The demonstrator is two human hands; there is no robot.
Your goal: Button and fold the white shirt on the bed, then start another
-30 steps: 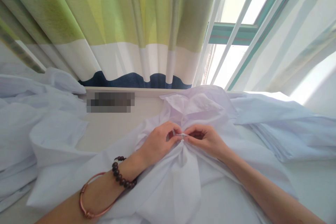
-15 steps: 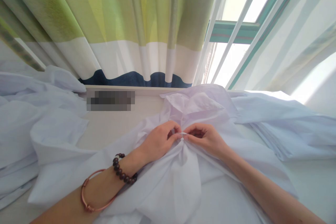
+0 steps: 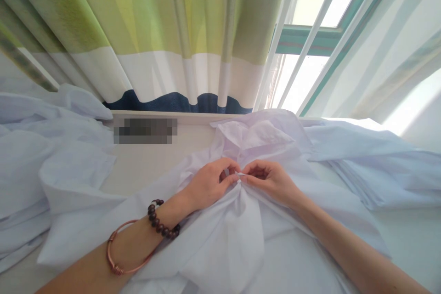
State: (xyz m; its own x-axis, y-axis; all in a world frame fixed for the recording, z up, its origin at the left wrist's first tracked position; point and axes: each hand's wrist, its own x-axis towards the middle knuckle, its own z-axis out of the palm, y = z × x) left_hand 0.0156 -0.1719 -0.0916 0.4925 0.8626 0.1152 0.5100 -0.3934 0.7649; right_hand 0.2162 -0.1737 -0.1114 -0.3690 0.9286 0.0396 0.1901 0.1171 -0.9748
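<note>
A white shirt (image 3: 237,239) lies spread on the pale table in front of me, its collar (image 3: 255,135) toward the window. My left hand (image 3: 208,183) and my right hand (image 3: 272,181) meet at the shirt's front opening just below the collar. Both pinch the fabric edges together between thumb and fingers, fingertips almost touching. The left wrist wears a dark bead bracelet (image 3: 161,223) and a copper bangle (image 3: 119,257).
More white garments are heaped at the left (image 3: 41,165) and stacked flat at the right (image 3: 379,170). A green, white and navy striped curtain (image 3: 155,32) hangs behind the table's far edge. Window bars (image 3: 310,41) stand at the back right.
Both hands stay pinched at the same spot on the shirt front. The view has shifted down slightly; the fingers have only made small movements.
</note>
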